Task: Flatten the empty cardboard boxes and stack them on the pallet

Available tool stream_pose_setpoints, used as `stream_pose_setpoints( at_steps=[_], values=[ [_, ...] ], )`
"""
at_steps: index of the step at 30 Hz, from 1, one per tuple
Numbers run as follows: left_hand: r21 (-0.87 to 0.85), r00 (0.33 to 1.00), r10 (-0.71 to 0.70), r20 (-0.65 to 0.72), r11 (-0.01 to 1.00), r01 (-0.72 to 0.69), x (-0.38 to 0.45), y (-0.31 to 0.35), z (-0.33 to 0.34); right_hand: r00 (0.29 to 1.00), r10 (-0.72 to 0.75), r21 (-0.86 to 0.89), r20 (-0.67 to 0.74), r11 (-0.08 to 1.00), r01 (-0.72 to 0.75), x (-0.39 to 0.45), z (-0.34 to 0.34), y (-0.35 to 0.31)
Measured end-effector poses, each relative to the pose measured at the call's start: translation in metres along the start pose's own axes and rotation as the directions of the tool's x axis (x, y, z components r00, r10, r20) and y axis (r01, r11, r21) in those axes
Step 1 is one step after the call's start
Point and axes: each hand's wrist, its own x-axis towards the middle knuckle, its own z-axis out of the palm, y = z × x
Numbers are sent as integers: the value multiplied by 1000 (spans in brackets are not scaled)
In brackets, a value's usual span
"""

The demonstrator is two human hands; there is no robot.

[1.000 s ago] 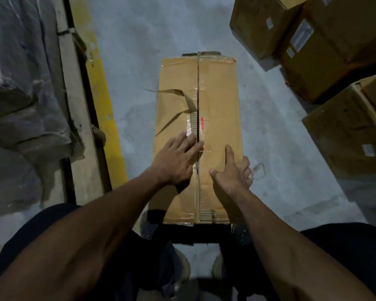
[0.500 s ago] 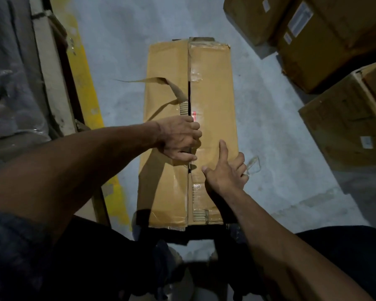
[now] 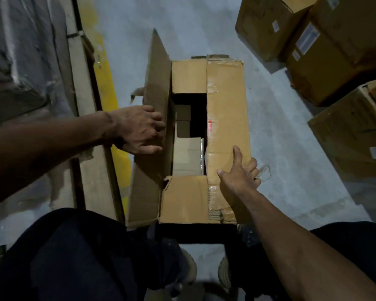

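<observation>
A long brown cardboard box (image 3: 226, 109) stands on the grey floor in front of me. Its left top flap (image 3: 156, 83) is swung up and outward, and my left hand (image 3: 137, 129) grips that flap's edge with curled fingers. The right flap still lies flat over the box. My right hand (image 3: 239, 174) presses on it near the right edge, index finger and thumb stretched out. Through the opening I see the two short inner flaps and a dark interior with some cardboard pieces (image 3: 182, 118) inside.
Several closed cardboard boxes (image 3: 326, 40) stand at the right and back right. A wooden pallet edge (image 3: 83, 88) with plastic-wrapped goods (image 3: 20, 61) runs along the left, beside a yellow floor line (image 3: 102, 83). My legs and shoes are at the bottom.
My left hand has pulled the left top flap up and out to the left, tearing the tape and opening the box. My right hand stayed pressing the right flap.
</observation>
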Motion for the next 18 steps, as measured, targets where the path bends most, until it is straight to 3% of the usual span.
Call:
stream_pose_setpoints(
  at_steps=[4, 6, 8, 10, 13, 16, 18],
  values=[
    [90, 927, -194, 320, 981, 174, -12, 18, 17, 1000, 7, 19, 0, 1000, -7, 0, -1, 0],
    [81, 879, -298, 372, 954, 289, -10, 31, 31, 1000, 10, 22, -3, 1000, -10, 0, -1, 0],
    [-48, 815, -435, 383, 872, 487, -5, 48, 48, 1000, 8, 27, 1, 1000, -8, 0, -1, 0],
    [-281, 713, -547, 439, 670, 687, 4, 68, 62, 1000, 7, 35, 0, 999, -7, 1, -1, 0],
    [-565, 554, -629, 545, 213, 797, 25, 99, 77, 1000, 8, 27, -4, 1000, -8, 3, 3, 2],
    [-691, 397, -678, 618, -228, 686, 47, 124, 88, 1000, -6, 39, -9, 999, 7, 7, 2, 1],
    [-730, 319, -705, 633, -406, 550, 55, 132, 95, 999, -34, 33, -10, 999, 34, 10, -1, -1]
  ],
)
